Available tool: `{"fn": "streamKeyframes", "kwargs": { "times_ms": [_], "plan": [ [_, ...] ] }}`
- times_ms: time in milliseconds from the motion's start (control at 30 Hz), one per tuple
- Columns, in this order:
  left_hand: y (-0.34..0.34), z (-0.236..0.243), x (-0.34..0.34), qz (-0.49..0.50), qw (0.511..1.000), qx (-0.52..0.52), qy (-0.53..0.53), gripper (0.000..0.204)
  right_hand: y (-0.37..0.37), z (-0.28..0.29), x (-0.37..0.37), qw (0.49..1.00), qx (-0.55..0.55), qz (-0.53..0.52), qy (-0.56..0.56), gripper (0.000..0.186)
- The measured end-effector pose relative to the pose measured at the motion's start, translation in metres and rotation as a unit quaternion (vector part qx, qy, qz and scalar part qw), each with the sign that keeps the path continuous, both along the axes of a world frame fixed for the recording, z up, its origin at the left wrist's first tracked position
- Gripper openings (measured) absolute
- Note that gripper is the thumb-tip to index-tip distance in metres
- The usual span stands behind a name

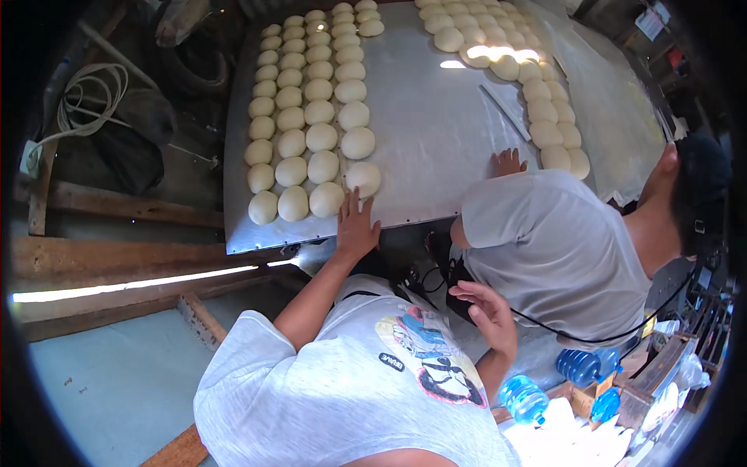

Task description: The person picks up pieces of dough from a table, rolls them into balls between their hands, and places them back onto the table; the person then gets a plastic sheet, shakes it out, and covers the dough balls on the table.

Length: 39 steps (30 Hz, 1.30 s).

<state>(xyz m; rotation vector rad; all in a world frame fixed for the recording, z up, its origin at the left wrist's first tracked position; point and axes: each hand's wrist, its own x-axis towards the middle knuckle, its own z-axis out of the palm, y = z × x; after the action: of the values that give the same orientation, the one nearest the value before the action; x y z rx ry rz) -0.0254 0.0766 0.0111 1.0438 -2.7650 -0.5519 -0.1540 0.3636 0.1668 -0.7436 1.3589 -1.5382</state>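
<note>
Rows of pale round dough balls (pixel 321 137) cover the left part of a metal-topped table (pixel 420 140). My left hand (pixel 358 227) lies at the table's near edge with its fingers stretched out. Its fingertips reach the nearest dough ball (pixel 362 179) of the rightmost row, seemingly touching it; nothing is gripped. Raised in front of my shirt, off the table, my right hand (pixel 490 315) is empty, its fingers loosely apart.
On my right a co-worker in a grey shirt (pixel 556 241) rests a hand (pixel 508 162) on the table. More dough balls (pixel 545 117) line its right side, beside a thin flat strip (pixel 504 111). Blue water jugs (pixel 523 399) stand lower right; a coiled cable (pixel 93 97) hangs at left.
</note>
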Motion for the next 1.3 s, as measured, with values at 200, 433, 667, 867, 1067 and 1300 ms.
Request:
{"fn": "streamKeyframes", "kwargs": {
  "times_ms": [200, 433, 667, 867, 1067, 1300],
  "plan": [
    [0.0, -0.014, 0.051, 0.049, 0.996, -0.066, 0.038, 0.059, 0.0, 0.088, 0.008, 0.867, -0.466, 0.117, 0.131, 0.025],
    [0.016, -0.04, 0.077, -0.049, 0.998, -0.04, 0.03, 0.059, 0.005, 0.163, 0.032, 0.791, -0.584, 0.1, 0.153, 0.021],
    [0.016, -0.037, 0.05, -0.001, 0.999, -0.035, 0.018, 0.049, 0.008, 0.17, 0.041, 0.791, -0.562, 0.098, 0.222, 0.021],
    [0.008, -0.028, 0.007, -0.146, 0.978, 0.015, 0.148, 0.037, -0.003, 0.179, 0.041, 0.797, -0.539, 0.067, 0.264, 0.021],
    [0.006, -0.047, -0.06, -0.371, 0.879, 0.3, 0.02, 0.017, -0.016, 0.186, 0.043, 0.817, -0.498, 0.046, 0.287, 0.021],
    [0.017, -0.088, -0.081, -0.403, 0.852, 0.316, -0.104, 0.035, 0.0, 0.179, 0.047, 0.837, -0.459, 0.019, 0.297, 0.021]
  ]
}}
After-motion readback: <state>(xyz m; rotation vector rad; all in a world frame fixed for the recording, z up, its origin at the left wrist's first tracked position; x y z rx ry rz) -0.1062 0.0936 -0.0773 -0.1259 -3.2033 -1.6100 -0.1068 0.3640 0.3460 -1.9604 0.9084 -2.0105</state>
